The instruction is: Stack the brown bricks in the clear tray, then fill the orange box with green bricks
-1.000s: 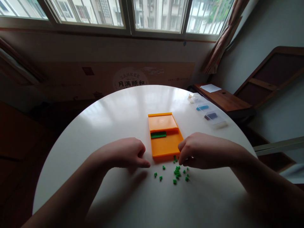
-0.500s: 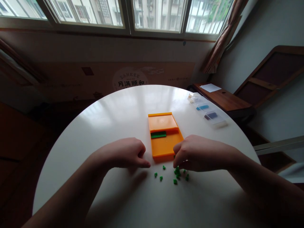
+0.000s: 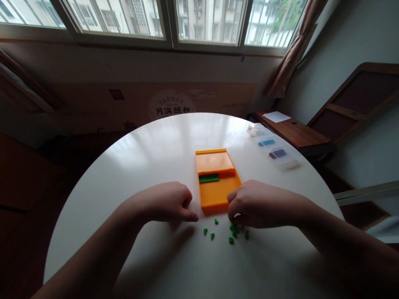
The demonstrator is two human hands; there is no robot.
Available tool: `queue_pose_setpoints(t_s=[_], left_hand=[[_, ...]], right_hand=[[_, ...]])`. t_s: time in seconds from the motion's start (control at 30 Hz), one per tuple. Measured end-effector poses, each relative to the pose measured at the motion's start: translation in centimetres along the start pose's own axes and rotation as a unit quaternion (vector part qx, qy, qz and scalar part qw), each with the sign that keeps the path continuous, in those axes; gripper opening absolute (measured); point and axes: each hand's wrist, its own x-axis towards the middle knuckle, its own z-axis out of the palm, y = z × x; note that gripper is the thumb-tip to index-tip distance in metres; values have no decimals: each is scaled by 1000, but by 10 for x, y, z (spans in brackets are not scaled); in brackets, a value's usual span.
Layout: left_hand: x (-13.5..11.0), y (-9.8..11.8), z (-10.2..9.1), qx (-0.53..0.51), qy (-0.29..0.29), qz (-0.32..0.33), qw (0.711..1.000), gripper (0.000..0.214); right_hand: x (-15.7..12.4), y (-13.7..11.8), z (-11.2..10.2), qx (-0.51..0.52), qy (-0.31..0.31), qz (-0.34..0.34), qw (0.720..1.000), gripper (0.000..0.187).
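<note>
My right hand reaches down past the front right corner of an orange case. Its fingers are pinched together at a small heap of tiny green bricks, and a green brick shows right under the fingertips. My left hand hovers left of the case, its fingers curled in and the thumb pointing right. What lies inside that curl is hidden. Between the hands, other green bricks lie scattered on the white table. Inside the case, a green studded strip rests along the divider on the left.
The round white table carries a clear compartment box with blue and dark pieces at the far right. Past its edge stands a wooden side table with a white paper on top. Windows line the back wall.
My right fingertips have sunk slightly toward the heap, and a loose brick at its right is no longer visible. My left hand stays almost still. The whole view has shifted a little.
</note>
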Motion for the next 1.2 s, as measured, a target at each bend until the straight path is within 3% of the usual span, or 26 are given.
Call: queue_pose_setpoints(t_s=[0.43, 0.67, 1.2], left_hand=[[2, -5, 1, -14, -14, 6, 1000, 45], [2, -3, 1, -4, -9, 4, 1000, 47], [1, -2, 2, 3, -7, -1, 1000, 43]], right_hand=[[-9, 4, -7, -24, 21, 18, 999, 16], [-4, 1, -2, -15, 1, 6, 1000, 15], [-14, 6, -12, 37, -47, 49, 997, 19]])
